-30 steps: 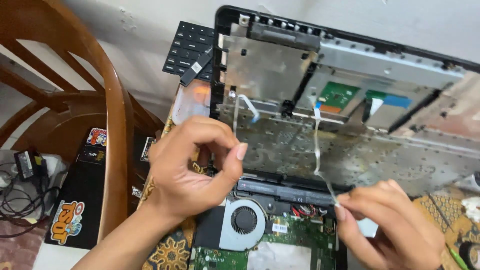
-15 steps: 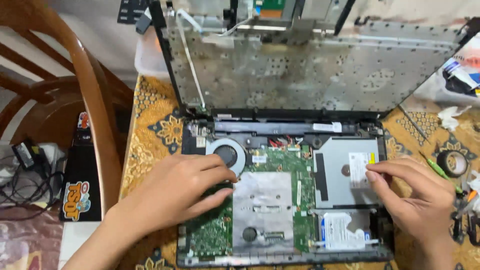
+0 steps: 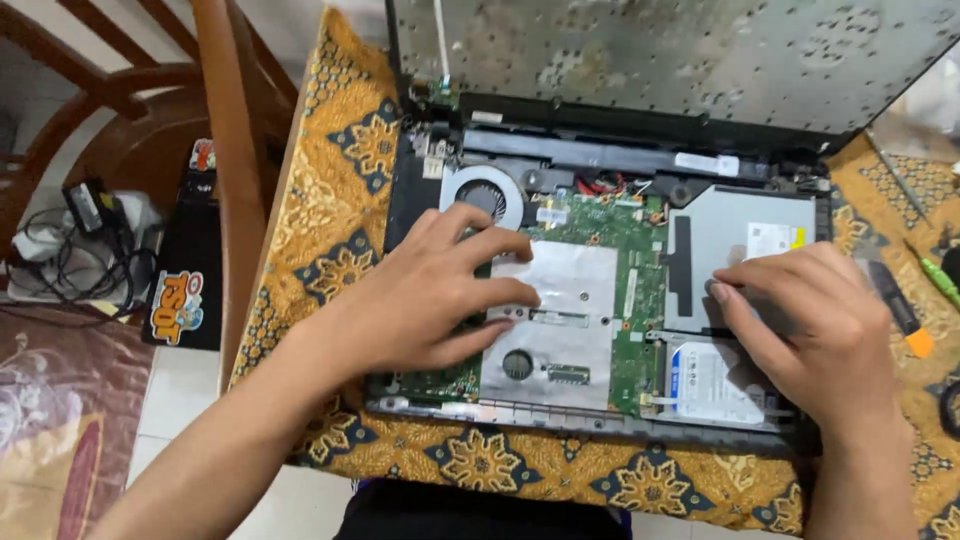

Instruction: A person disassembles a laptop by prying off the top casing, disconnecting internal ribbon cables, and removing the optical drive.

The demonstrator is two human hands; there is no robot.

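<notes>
An opened laptop base (image 3: 600,425) lies on a tabletop covered by a yellow and blue batik cloth (image 3: 340,190), its innards facing up and the stripped lid panel (image 3: 680,55) raised at 12 o'clock. The left hand (image 3: 420,300) rests palm down on the left part of the green motherboard (image 3: 640,290), fingers spread and unclenched, grasping nothing; its fingertips (image 3: 525,297) touch the silver heat shield (image 3: 560,330) at the middle of the board, and the round cooling fan (image 3: 482,195) sits just at 12 o'clock of that hand. The right hand (image 3: 820,330) lies at 3 o'clock of the board, loosely curled, its fingertips (image 3: 720,292) pressing on the grey optical drive (image 3: 740,240); whether it pinches anything cannot be told. The hard drive (image 3: 710,385) with a white and blue label shows partly under this hand, at 6 o'clock of the optical drive. At 3 o'clock of the laptop, tools with a green handle (image 3: 940,280) and an orange tip (image 3: 918,343) lie on the cloth. At 9 o'clock stands a wooden chair (image 3: 220,150), and beyond it a black box with a sticker (image 3: 185,290) and a tangle of cables (image 3: 80,250) on the floor.
</notes>
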